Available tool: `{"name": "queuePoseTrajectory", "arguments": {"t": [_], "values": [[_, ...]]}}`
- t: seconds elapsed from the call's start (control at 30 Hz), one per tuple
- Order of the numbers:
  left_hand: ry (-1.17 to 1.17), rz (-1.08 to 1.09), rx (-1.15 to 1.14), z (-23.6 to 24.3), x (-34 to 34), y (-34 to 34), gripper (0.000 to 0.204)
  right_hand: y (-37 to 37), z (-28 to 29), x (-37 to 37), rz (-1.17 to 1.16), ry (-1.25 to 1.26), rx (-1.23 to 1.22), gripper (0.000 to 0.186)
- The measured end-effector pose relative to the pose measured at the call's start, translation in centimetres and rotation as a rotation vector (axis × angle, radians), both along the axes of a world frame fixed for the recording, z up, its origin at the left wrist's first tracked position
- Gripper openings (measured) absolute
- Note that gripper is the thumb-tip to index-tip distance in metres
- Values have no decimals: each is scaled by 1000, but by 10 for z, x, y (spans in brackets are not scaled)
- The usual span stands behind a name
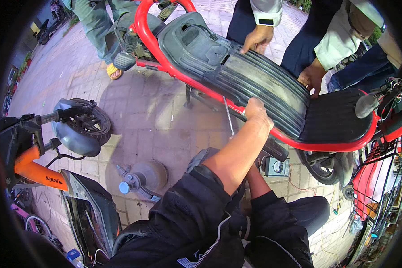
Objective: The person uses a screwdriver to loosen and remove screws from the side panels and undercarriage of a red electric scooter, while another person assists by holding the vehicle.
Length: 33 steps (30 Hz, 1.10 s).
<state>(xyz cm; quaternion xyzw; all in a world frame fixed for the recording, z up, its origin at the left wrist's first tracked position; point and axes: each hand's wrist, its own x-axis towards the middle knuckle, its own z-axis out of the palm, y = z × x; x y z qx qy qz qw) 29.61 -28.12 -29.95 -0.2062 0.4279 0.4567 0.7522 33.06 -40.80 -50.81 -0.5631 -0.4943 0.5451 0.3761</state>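
My left hand is closed on the near edge of a black ribbed footboard on a red scooter frame, my forearm crossing my right one. My right hand is hidden behind that forearm; only its reddish wrist shows below. A thin metal tool slants down from the red rail toward the hidden hand. Across from me, a person's hand grips the footboard's far edge, and another hand holds it farther right. The black padded panel lies at the footboard's left end.
An orange-and-black scooter stands at left, its wheel near me. A round grey canister, a small boxed device with wires and a wire rack are around me. A person's sandalled foot is beyond.
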Motion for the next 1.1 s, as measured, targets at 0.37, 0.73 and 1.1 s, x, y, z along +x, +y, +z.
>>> {"name": "queuePoseTrajectory", "arguments": {"t": [0.37, 0.73, 1.1], "values": [[66, -42, 14, 5, 5, -8, 43, 26, 86, 8, -57, 137, -123, 48], [134, -6, 10, -12, 9, 1, 39, 20, 77, -56, -343, -273, 62, 36], [99, -32, 3, 2, 3, 1, 37, 49, 101, -59, -339, -680, 175, 54]]}}
